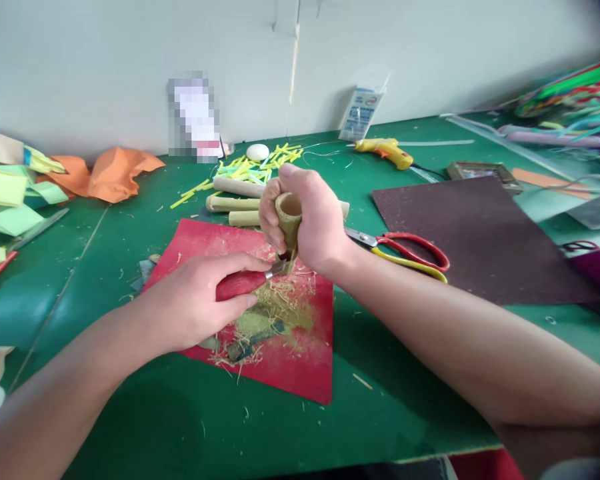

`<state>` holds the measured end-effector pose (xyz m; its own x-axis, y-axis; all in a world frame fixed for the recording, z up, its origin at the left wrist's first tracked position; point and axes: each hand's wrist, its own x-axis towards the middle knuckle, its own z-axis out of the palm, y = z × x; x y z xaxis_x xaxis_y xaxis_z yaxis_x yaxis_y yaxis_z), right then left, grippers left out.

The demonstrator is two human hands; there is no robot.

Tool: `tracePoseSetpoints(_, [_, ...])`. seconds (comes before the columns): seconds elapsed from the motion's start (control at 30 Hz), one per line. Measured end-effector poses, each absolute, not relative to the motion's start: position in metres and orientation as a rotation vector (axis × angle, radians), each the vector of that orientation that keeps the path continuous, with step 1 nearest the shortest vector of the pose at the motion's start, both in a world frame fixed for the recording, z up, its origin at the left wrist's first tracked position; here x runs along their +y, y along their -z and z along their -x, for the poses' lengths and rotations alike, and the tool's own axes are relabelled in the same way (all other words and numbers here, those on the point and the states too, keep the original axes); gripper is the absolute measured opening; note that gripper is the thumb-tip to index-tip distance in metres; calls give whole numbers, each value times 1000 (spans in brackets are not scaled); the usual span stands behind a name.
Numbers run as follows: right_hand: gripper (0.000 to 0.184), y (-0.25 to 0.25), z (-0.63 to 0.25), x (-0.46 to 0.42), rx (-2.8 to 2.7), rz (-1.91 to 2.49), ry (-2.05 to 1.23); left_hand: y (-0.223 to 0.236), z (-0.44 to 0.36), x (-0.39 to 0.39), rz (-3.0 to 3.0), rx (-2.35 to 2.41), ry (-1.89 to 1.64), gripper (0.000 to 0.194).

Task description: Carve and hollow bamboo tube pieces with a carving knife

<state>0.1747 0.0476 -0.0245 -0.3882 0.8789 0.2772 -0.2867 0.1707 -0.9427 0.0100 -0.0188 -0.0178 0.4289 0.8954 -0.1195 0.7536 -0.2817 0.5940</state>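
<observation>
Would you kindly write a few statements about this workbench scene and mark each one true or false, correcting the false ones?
1. Shavings lie on the red mat. True.
2. A hammer lies right of the red mat. False: scissors lie there.
3. The left hand holds a red-handled carving tool. True.
4. The scissors have two green handles. False: one is red, the other yellow.
5. The right hand grips a bamboo tube. True.

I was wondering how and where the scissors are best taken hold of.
Probably grip the scissors by their handles, from the right: the loops lie that way, while the blades point left, partly hidden by the right hand.
</observation>
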Motion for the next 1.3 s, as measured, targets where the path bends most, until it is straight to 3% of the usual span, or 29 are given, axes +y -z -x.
tracePoseSetpoints(0.47, [51,25,-168,43,-1328,624,-1384,30,-23,-27,-2040,1386,-472,34])
tracePoseSetpoints(0.87, [50,23,-171,44,-1421,557,-1385,16,-14,-26,-2112,1477,-356,36])
tracePoseSetpoints(1.3, [32,27,-175,43,-1406,550,-1362,14,-11,-29,-2087,1510,-248,37])
